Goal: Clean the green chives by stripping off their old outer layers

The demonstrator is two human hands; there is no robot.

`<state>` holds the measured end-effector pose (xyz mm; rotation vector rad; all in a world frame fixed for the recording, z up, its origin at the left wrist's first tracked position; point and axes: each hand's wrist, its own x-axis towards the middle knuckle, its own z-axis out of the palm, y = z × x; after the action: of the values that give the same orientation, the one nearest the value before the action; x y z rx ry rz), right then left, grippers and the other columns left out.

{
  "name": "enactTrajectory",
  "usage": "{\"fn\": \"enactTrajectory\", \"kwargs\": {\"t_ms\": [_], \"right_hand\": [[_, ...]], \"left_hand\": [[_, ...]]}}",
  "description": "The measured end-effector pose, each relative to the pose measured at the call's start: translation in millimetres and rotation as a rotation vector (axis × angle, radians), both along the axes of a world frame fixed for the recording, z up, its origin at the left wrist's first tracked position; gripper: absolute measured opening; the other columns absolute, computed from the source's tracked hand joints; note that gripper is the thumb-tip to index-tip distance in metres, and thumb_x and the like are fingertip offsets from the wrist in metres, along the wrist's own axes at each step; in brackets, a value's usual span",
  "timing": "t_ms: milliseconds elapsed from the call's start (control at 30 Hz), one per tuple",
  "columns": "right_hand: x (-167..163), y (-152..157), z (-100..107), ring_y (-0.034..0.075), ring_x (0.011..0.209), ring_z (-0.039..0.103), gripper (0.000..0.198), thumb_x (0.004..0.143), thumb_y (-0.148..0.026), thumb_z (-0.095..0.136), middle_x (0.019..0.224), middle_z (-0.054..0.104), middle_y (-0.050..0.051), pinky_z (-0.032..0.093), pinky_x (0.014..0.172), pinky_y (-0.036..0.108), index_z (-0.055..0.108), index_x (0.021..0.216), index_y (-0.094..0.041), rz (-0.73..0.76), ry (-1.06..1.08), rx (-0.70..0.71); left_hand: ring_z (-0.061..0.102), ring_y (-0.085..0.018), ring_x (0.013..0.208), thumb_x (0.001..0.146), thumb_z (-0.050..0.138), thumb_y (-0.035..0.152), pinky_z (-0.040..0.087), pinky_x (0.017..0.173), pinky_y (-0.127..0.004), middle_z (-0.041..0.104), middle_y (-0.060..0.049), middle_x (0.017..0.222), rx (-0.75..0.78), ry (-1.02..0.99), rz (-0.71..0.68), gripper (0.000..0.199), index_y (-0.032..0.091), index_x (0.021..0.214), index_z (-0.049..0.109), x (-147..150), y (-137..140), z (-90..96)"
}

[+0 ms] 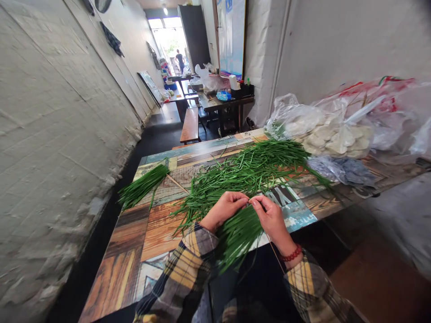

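Observation:
A bunch of long green chives hangs below my hands at the near edge of the table. My left hand is closed in a pinch at the top of this bunch. Beside it my right hand also pinches there, so the fingertips of both hands almost meet. A thin wooden skewer shows below my right palm, partly hidden by the hand. Just beyond my hands lies a loose heap of chives. To the left sits a neat bundle of chives with a skewer sticking out.
The patchwork wood-print table carries clear plastic bags with pale flat pieces inside at the right. Near them is a crumpled grey bag. Behind stand a bench and a dark table; a person is near the doorway.

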<state>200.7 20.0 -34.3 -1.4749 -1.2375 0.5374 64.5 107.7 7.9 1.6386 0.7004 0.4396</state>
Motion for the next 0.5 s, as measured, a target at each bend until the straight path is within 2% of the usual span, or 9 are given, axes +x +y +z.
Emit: {"fn": "enactTrajectory", "kwargs": {"t_ms": [100,233,400,500], "right_hand": [[0.1,0.1,-0.7,0.021,0.076,0.064,0.025,0.088,-0.041,0.047,0.081,0.07,0.004,0.049,0.07,0.032,0.064,0.086,-0.022,0.006,-0.001,-0.001],[0.0,1.3,-3.8,0.021,0.079,0.065,0.025,0.087,-0.042,0.049,0.084,0.07,0.005,0.05,0.072,0.033,0.063,0.088,-0.021,-0.007,0.037,0.008],[-0.3,2.7,-6.2,0.02,0.085,0.065,0.028,0.086,-0.04,0.051,0.094,0.069,0.008,0.051,0.075,0.032,0.06,0.103,-0.019,-0.031,0.095,0.046],[-0.5,2.4,-5.0,0.02,0.085,0.065,0.027,0.087,-0.04,0.05,0.094,0.069,0.007,0.05,0.075,0.031,0.062,0.101,-0.02,-0.006,0.099,0.049]], "left_hand": [[0.041,-0.007,0.054,0.076,0.058,0.037,0.031,0.052,-0.019,0.053,0.002,0.058,0.03,-0.042,0.055,0.028,0.01,0.073,0.065,1.4,-0.3,-2.5],[0.042,-0.007,0.052,0.077,0.056,0.031,0.031,0.05,-0.019,0.056,0.001,0.059,0.062,-0.061,0.14,0.023,0.011,0.075,0.066,2.4,-1.3,-1.3],[0.048,-0.009,0.055,0.076,0.057,0.026,0.036,0.054,-0.02,0.061,-0.001,0.063,0.13,-0.066,0.15,0.018,0.011,0.079,0.067,2.2,-1.5,-1.7],[0.053,-0.01,0.063,0.076,0.058,0.026,0.04,0.061,-0.021,0.064,-0.002,0.068,0.183,-0.071,0.132,0.017,0.012,0.077,0.068,2.6,-2.1,-2.6]]}}
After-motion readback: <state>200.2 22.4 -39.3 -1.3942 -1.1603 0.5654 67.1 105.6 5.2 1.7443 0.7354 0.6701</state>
